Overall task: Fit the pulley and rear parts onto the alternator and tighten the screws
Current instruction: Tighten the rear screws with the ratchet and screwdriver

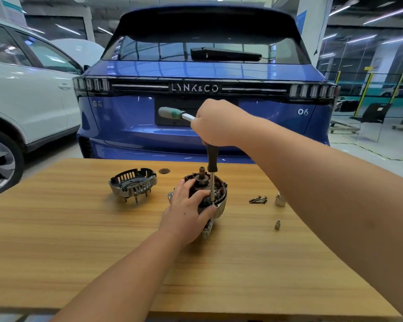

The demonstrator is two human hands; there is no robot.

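At the middle of the wooden bench stands the alternator, shaft up, windings exposed; all places below are given from it. Rear cover: well to its left, not yet fitted. Left hand: wrapped over its near side, grip closed on the housing to steady it. Right hand: above it, grip closed round the head of a ratchet whose handle points left; a black-collared extension drops to a fastener at its near rim. Loose screws: to its right. Larger socket: beyond the screws. Small socket: right and nearer. Advice: keep the extension upright and seated, press down, hold the body firmly, snug gently before final tightening; a tilted tool may slip.
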